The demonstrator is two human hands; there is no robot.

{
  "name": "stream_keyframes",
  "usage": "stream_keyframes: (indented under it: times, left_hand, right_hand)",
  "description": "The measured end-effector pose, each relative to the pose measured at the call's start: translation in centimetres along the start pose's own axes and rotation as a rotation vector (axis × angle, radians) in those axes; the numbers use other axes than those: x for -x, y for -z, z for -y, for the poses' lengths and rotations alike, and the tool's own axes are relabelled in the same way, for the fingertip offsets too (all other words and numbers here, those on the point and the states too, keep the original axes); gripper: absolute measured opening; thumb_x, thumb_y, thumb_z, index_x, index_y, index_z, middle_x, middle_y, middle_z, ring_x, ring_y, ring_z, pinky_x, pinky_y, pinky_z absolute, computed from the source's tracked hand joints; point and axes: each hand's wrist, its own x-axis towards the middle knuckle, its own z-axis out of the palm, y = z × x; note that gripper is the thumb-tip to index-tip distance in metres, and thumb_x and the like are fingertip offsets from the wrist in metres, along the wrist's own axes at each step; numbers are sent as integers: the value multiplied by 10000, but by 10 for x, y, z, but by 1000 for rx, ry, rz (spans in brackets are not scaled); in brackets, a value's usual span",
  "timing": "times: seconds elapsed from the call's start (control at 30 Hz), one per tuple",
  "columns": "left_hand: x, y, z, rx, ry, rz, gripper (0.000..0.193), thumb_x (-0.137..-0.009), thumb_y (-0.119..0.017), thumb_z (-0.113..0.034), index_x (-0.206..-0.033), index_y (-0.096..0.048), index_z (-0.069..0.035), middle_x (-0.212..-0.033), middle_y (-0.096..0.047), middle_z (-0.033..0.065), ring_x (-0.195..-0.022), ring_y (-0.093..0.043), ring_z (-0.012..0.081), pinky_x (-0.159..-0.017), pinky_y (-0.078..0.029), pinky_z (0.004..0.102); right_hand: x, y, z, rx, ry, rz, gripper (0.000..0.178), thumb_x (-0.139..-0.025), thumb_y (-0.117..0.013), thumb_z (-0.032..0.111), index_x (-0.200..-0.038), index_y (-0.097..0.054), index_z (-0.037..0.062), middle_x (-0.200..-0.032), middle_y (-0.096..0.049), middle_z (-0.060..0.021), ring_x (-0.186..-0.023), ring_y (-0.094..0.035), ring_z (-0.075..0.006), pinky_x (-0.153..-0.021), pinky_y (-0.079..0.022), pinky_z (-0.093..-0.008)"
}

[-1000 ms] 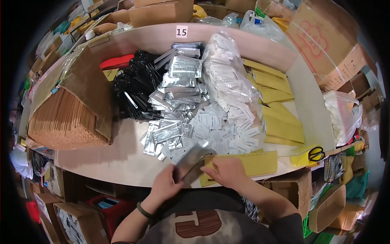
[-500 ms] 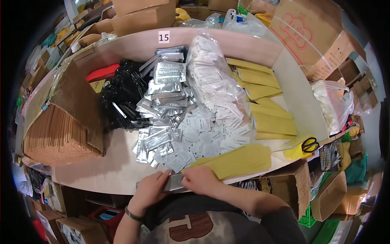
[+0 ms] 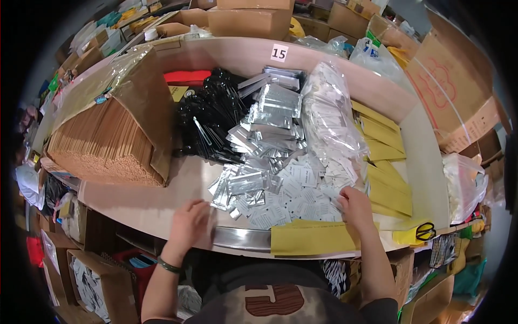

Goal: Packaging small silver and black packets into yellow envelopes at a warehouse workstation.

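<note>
My left hand (image 3: 189, 224) hovers over the table's near edge, fingers apart and a little blurred, with nothing seen in it. Beside it a shiny metal strip (image 3: 242, 238) lies along the edge. My right hand (image 3: 357, 209) reaches the right side of a heap of small white packets (image 3: 294, 202); its fingertips are pinched together, and what they hold is hidden. Under my right wrist lies a stack of yellow envelopes (image 3: 315, 240). Silver foil sachets (image 3: 276, 105) are heaped behind the white packets. A clear plastic bag (image 3: 330, 110) of white packets lies at their right.
A carton of brown card pieces (image 3: 102, 143) stands at the left. Black plastic-wrapped items (image 3: 208, 116) lie beside it. More yellow envelopes (image 3: 388, 183) line the right side, with black-handled scissors (image 3: 425, 232) near the corner. A raised board (image 3: 237, 51) borders the back.
The view has turned, so the table's contents sit farther right. Both hands have left the metal strip: the left moved left, the right went out to the white packets.
</note>
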Motion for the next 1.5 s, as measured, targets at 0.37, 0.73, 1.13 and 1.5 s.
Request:
stream_keyframes:
  times: [0.37, 0.73, 1.13, 1.5]
  left_hand:
    - [-151, 4, 47, -574, -274, -264, 276, -799, -559, -36, -1071, -583, -74, -1052, -594, 95, -1006, -584, 283, -903, -465, 389]
    - [-153, 23, 52, -621, -645, -88, 96, -782, -580, -93, -874, -559, -111, -959, -525, 56, -889, -565, 216, -827, -452, 341]
    - [-146, 16, 42, -752, -547, 16, 85, -820, -575, -123, -904, -570, -132, -920, -516, 29, -886, -554, 185, -778, -426, 310]
    - [-151, 13, 44, -753, -557, -11, 56, -819, -575, -126, -870, -582, -147, -876, -555, 23, -881, -580, 187, -792, -444, 315]
  right_hand:
    - [-22, -89, 104, 37, 198, -13, 99, -764, -711, 84, -811, -670, 7, -909, -627, -148, -900, -613, -339, -761, -506, -423]
    - [-43, -60, 76, -122, 676, 128, 95, -763, -695, 74, -820, -632, 31, -1106, -619, -125, -1021, -598, -343, -882, -492, -408]
    - [-41, -38, 64, -60, 307, 133, 92, -786, -686, 52, -794, -599, 21, -948, -615, -127, -954, -587, -337, -810, -494, -423]
    - [-43, -67, 71, 11, 580, -158, 103, -776, -661, 28, -852, -594, 6, -992, -587, -175, -936, -576, -380, -810, -489, -438]
